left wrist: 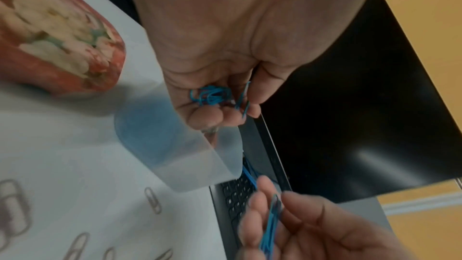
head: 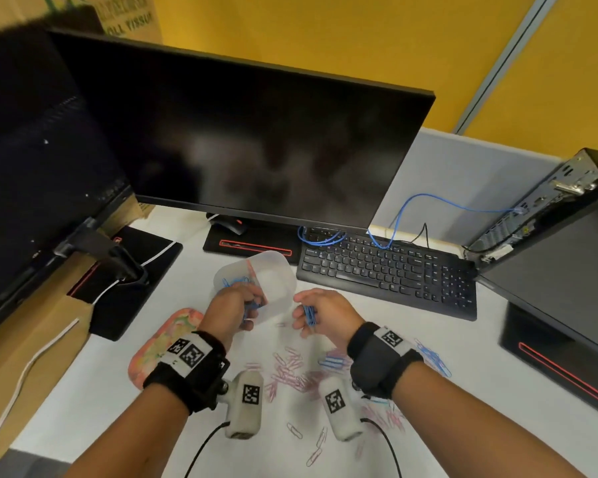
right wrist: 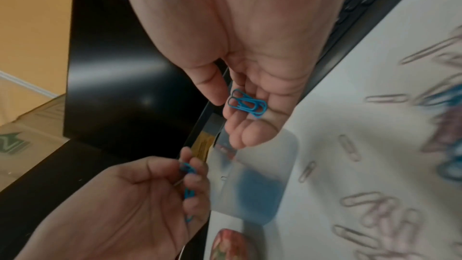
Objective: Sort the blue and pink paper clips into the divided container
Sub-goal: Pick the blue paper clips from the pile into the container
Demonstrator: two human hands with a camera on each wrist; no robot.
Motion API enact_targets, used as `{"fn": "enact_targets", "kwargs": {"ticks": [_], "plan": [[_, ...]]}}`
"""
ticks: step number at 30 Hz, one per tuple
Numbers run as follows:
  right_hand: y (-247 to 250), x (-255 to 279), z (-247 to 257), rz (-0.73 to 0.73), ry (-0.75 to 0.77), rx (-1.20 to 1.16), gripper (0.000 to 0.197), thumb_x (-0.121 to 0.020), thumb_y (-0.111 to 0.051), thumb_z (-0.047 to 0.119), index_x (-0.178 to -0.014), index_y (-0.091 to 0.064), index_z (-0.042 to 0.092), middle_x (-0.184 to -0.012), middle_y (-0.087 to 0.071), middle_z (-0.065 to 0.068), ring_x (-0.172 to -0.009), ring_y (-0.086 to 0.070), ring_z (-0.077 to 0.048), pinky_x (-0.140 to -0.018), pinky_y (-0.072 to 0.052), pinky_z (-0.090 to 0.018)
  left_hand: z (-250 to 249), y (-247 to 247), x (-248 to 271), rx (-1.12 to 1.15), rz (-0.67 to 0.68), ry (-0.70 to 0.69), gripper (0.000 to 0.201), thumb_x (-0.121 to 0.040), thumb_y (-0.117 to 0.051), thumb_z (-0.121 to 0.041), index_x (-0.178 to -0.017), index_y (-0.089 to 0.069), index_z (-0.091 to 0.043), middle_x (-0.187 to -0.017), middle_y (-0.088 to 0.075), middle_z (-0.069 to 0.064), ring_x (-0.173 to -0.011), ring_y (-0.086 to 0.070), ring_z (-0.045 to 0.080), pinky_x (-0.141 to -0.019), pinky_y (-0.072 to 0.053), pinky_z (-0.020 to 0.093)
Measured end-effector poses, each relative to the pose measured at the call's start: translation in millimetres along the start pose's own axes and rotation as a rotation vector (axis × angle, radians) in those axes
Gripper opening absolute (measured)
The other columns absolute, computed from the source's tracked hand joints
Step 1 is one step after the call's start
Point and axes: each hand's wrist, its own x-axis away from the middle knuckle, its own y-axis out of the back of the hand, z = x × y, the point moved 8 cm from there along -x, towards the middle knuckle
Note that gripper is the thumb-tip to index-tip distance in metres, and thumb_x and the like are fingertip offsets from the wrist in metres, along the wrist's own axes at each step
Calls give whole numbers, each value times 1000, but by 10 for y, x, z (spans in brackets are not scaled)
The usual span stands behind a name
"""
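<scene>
Head camera looks down over the desk [head: 325, 457]; each wrist camera views its palm closely, both sharing the translucent container [left wrist: 180, 157].

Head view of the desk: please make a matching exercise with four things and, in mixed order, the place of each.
1. translucent plastic divided container
2. loose pink paper clips
3. floral pink lid
4. black keyboard

a. scattered between the wrists
b. under the left forearm
c. beyond the left hand
d. beyond the right hand

Pairs: 1-c, 2-a, 3-b, 4-d

Blue clips [left wrist: 212, 95] in left hand [left wrist: 225, 46]
</scene>
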Motion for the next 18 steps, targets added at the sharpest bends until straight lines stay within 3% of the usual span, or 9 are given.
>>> {"fn": "enact_targets", "kwargs": {"ticks": [4, 7, 9, 11, 13, 16, 18], "plan": [[-409, -137, 234, 48, 12, 28, 11, -93, -44, 5, -100, -52, 5, -72, -56, -12, -61, -57, -23, -58, -48, -32, -85, 184, -115, 7, -93, 21, 15, -89, -51, -15, -91, -65, -10, -86, -63, 11, -70, -57, 21, -58, -44, 31], [-614, -266, 346, 54, 18, 48, 13, -94, -44, 5, -97, -56, 7, -76, -58, -11, -70, -58, -24, -70, -51, -35, -140, 245, -197, 23, -98, 85, 25, -90, -52, -18, -108, -62, -4, -103, -66, 19, -85, -65, 30, -65, -53, 37], [-704, -349, 388, 59, 23, 72, 18, -93, -43, 1, -99, -59, 4, -79, -57, -12, -77, -57, -25, -74, -52, -37, -189, 260, -224, 7, -87, 113, 28, -94, -47, -19, -115, -58, -4, -108, -62, 18, -93, -61, 30, -68, -53, 38], [-740, -411, 399, 49, 35, 121, 21, -89, -42, -3, -94, -62, 2, -83, -53, -16, -82, -54, -28, -74, -49, -39, -246, 278, -245, -49, -89, 87, 28, -96, -44, -16, -120, -54, -7, -115, -56, 16, -106, -56, 29, -87, -52, 41], [-712, -418, 382, 35, 41, 119, 23, -90, -42, -1, -82, -59, 12, -87, -51, -17, -80, -50, -27, -71, -44, -37, -298, 269, -259, -131, -73, 40, 27, -97, -43, -14, -121, -53, -9, -128, -51, 13, -120, -50, 31, -101, -45, 44], [-472, -356, 324, -28, 64, 72, 20, -94, -46, 5, -89, -60, 19, -94, -57, -11, -85, -55, -25, -80, -46, -34, -292, 271, -271, -213, -85, 12, 26, -96, -45, -19, -121, -50, -12, -124, -50, 12, -115, -49, 29, -102, -44, 45], [-197, -299, 221, -74, 84, 45, 21, -94, -43, 1, -95, -59, 15, -90, -60, -9, -83, -58, -23, -77, -48, -32, -261, 261, -274, -249, -107, -38, 27, -94, -47, -23, -120, -50, -19, -118, -52, 8, -106, -51, 23, -99, -46, 43]]}}
